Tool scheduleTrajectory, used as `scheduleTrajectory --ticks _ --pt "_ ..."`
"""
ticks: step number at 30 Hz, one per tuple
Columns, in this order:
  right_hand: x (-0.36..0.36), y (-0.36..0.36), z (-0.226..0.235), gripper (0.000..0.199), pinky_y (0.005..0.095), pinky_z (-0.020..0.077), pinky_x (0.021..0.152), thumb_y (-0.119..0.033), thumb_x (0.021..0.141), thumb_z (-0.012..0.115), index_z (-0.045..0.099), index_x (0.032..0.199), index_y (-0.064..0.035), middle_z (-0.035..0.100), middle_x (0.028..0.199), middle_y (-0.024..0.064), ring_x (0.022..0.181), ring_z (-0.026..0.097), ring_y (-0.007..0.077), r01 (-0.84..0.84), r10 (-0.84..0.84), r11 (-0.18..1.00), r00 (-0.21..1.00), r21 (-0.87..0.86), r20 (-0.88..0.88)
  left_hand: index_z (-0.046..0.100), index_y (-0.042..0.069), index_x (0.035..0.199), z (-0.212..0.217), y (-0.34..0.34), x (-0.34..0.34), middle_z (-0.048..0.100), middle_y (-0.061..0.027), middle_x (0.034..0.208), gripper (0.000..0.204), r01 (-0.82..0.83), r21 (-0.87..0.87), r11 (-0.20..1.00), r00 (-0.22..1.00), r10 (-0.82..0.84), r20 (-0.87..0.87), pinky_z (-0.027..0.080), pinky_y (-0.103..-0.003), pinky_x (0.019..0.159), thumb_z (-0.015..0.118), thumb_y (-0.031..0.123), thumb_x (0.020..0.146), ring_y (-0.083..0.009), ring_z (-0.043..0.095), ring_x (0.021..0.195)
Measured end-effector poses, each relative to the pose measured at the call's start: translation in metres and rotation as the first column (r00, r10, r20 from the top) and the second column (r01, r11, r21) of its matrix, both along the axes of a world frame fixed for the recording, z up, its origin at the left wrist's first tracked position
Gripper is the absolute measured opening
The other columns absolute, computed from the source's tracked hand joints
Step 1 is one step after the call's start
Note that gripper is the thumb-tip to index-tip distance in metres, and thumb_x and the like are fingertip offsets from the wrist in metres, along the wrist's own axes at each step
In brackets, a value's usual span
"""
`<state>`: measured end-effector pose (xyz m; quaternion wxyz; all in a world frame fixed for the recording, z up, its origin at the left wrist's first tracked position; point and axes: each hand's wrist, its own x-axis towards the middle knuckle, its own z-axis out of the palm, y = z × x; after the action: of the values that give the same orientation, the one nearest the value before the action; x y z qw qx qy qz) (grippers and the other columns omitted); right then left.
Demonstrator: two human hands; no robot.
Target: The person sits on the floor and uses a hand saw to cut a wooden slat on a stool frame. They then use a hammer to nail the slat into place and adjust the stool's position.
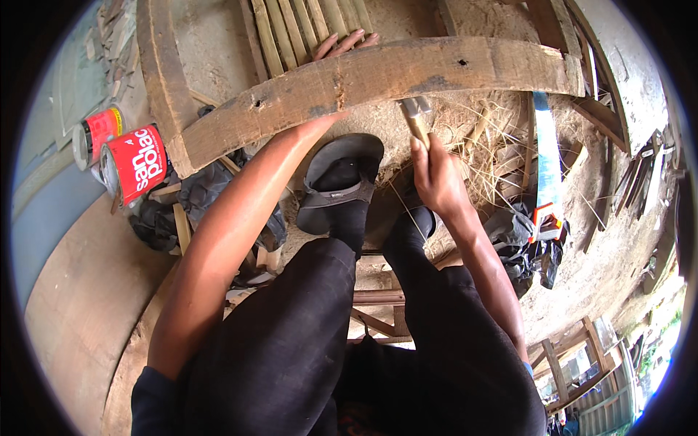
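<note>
A long wooden beam (pixel 378 73) crosses in front of me, part of a wooden frame. My left forearm passes beneath it, and the fingers of my left hand (pixel 346 45) come out on the far side. They lie stretched and slightly apart at the ends of several narrow wooden slats (pixel 294 33); the palm is hidden by the beam. Close below the beam's near edge, my right hand (pixel 439 176) is wrapped round a hammer (pixel 418 123). Its metal head is up against or just under the beam, partly covered; whether they touch I cannot tell.
A handsaw (pixel 547 160) with an orange-and-white handle leans at the right, beside black plastic (pixel 515 243) and straw-like shavings (pixel 494 156). Two red cans (pixel 137 163) lie at the left. My sandalled feet (pixel 342 182) are below the beam, among wood scraps.
</note>
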<state>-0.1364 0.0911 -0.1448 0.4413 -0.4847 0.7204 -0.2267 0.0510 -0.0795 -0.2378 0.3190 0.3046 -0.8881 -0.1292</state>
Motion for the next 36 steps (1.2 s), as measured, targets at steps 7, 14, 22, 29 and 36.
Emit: scheduleTrajectory --ticks 7,14,22,29,36 --pt "0.006 0.005 -0.002 0.028 0.0518 0.0452 0.054 -0.025 0.104 0.051 0.051 0.095 0.0015 0.058 0.064 0.0288 0.066 0.061 0.0504 0.079 -0.068 0.984 0.995 -0.162 0.074 0.054 0.025 0.141 0.005 0.001 -0.001 0.042 0.0031 0.156 0.044 0.000 0.072 0.997 0.999 -0.004 0.052 0.023 -0.041 0.123 0.054 0.038 0.098 -0.0165 0.035 0.145" --pt "-0.012 0.014 0.016 0.030 0.0481 0.0450 0.053 -0.026 0.105 0.048 0.052 0.097 0.0022 0.059 0.064 0.0249 0.063 0.063 0.0471 0.106 -0.091 0.983 0.990 -0.148 0.103 0.052 0.021 0.143 0.018 0.004 -0.014 0.044 -0.0009 0.154 0.043 -0.031 0.039 0.999 0.919 0.013 0.393 0.021 -0.042 0.124 0.050 0.033 0.101 -0.0187 0.035 0.146" --pt "0.005 0.023 -0.005 0.038 0.0359 0.0406 0.050 -0.035 0.107 0.043 0.054 0.092 -0.0021 0.053 0.062 0.0056 0.053 0.050 0.0159 0.412 -0.391 0.911 0.870 -0.008 0.299 0.050 0.010 0.145 0.037 0.018 0.002 0.050 -0.0115 0.149 0.050 -0.087 0.108 0.990 0.948 0.049 0.315 0.022 -0.048 0.121 0.057 0.023 0.096 -0.0269 0.037 0.145" --pt "-0.042 0.099 -0.001 0.026 0.0441 0.0452 0.054 -0.023 0.101 0.058 0.060 0.100 0.0021 0.059 0.067 0.0234 0.058 0.059 0.0384 0.428 -0.461 0.880 0.874 -0.204 -0.155 0.052 0.006 0.143 0.061 0.067 0.008 0.045 -0.0204 0.151 0.057 -0.153 0.566 0.810 0.953 -0.031 0.301 0.022 -0.055 0.118 0.066 0.025 0.091 -0.0420 0.035 0.143" --pt "-0.052 0.170 -0.038 0.029 0.0482 0.0502 0.071 -0.016 0.092 0.068 0.057 0.112 0.0022 0.060 0.087 0.0245 0.082 0.062 0.0450 0.454 -0.494 0.869 0.810 -0.194 -0.317 0.063 -0.003 0.127 0.087 0.076 -0.031 0.063 -0.0210 0.131 0.039 -0.007 0.685 0.729 0.998 0.047 -0.041 0.043 -0.039 0.107 0.062 0.021 0.097 -0.0328 0.057 0.127"
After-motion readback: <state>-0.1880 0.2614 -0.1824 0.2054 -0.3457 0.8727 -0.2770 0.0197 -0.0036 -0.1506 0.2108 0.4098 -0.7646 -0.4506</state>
